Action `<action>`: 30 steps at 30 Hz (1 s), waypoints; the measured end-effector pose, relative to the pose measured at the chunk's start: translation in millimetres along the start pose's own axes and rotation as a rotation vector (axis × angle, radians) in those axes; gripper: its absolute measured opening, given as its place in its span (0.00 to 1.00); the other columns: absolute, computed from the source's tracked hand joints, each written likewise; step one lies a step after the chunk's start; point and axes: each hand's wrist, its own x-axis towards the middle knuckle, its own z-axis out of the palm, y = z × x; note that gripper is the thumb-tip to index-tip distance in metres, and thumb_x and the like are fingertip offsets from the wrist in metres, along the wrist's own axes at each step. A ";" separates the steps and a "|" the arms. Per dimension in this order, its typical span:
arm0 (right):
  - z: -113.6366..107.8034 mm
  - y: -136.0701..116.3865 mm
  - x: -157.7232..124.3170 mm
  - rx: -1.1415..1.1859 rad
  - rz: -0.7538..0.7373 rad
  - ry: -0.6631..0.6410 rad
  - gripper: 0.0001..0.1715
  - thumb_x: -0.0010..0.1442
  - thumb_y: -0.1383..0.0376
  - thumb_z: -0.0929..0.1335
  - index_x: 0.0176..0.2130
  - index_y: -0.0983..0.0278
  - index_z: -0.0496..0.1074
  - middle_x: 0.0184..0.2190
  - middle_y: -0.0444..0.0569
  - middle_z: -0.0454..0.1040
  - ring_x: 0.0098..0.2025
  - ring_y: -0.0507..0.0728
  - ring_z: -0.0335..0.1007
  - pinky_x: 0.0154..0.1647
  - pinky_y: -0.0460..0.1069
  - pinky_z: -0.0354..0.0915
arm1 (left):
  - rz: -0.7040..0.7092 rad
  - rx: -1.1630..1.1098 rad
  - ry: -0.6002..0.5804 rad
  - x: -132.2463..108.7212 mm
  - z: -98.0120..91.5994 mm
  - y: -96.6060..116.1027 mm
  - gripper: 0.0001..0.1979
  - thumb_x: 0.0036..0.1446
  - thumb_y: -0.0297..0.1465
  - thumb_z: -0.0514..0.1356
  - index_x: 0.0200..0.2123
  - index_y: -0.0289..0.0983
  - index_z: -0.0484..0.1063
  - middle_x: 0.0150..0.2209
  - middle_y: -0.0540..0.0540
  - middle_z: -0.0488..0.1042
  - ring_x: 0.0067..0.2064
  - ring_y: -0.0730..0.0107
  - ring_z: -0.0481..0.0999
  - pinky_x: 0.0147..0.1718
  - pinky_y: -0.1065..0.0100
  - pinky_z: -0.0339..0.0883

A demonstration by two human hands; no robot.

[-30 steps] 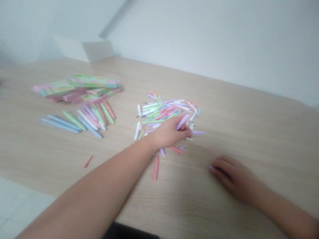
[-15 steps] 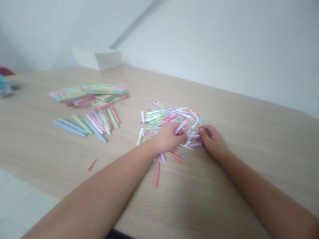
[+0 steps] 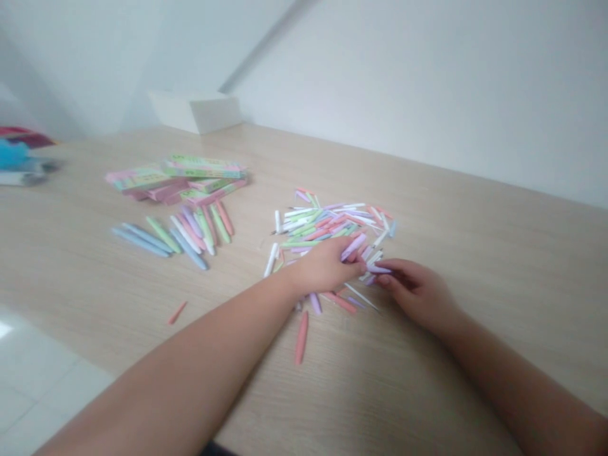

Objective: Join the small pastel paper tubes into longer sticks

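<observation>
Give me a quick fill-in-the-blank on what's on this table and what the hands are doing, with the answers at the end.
The stick between the left hand and the right hand is ____ in colour.
The stack of pastel paper packets lies to the ____ of the loose pile of sticks.
The white box stands against the ____ beyond the wooden table.
Answers: lilac; left; wall.

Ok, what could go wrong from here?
The left hand presses at the edge of the pile of paper strips and could scatter them. The right hand pinches a lilac paper strip, which might slip. The loose pink strip could get knocked off the table.
</observation>
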 end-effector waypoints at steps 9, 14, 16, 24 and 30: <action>0.1 -6.2 -1.5 0.191 0.065 0.063 0.20 0.60 0.48 0.73 0.42 0.59 0.79 0.33 0.50 0.84 0.35 0.61 0.83 0.39 0.56 0.79 | -0.023 -0.072 -0.033 -0.7 1.2 -0.1 0.08 0.58 0.36 0.62 0.36 0.37 0.73 0.30 0.53 0.72 0.30 0.74 0.70 0.30 0.72 0.61; -3.6 -13.0 -2.1 0.114 0.064 0.037 0.21 0.59 0.46 0.73 0.39 0.59 0.82 0.33 0.50 0.84 0.36 0.61 0.82 0.41 0.56 0.78 | 0.010 -0.052 -0.013 0.6 2.4 0.7 0.07 0.57 0.35 0.63 0.35 0.37 0.73 0.30 0.52 0.73 0.31 0.74 0.70 0.31 0.72 0.61; -3.7 -13.8 -3.4 0.088 0.063 0.019 0.20 0.60 0.46 0.73 0.39 0.58 0.82 0.34 0.50 0.84 0.37 0.62 0.82 0.41 0.56 0.78 | 0.018 -0.052 -0.017 0.7 3.4 0.1 0.08 0.57 0.35 0.63 0.36 0.37 0.74 0.30 0.52 0.73 0.31 0.74 0.71 0.31 0.71 0.61; 1.1 -5.4 2.9 0.055 0.081 0.036 0.16 0.62 0.50 0.71 0.41 0.58 0.79 0.35 0.49 0.83 0.34 0.61 0.81 0.35 0.55 0.77 | -0.028 0.033 0.041 3.0 6.6 0.0 0.09 0.60 0.38 0.62 0.37 0.37 0.72 0.32 0.50 0.74 0.33 0.70 0.72 0.32 0.70 0.61; -3.0 14.9 14.1 -0.246 0.027 0.064 0.14 0.65 0.54 0.68 0.44 0.59 0.78 0.36 0.49 0.82 0.36 0.60 0.79 0.38 0.55 0.73 | -0.062 0.434 0.213 -0.5 6.0 8.8 0.12 0.66 0.42 0.55 0.39 0.39 0.70 0.36 0.43 0.76 0.38 0.60 0.74 0.35 0.65 0.61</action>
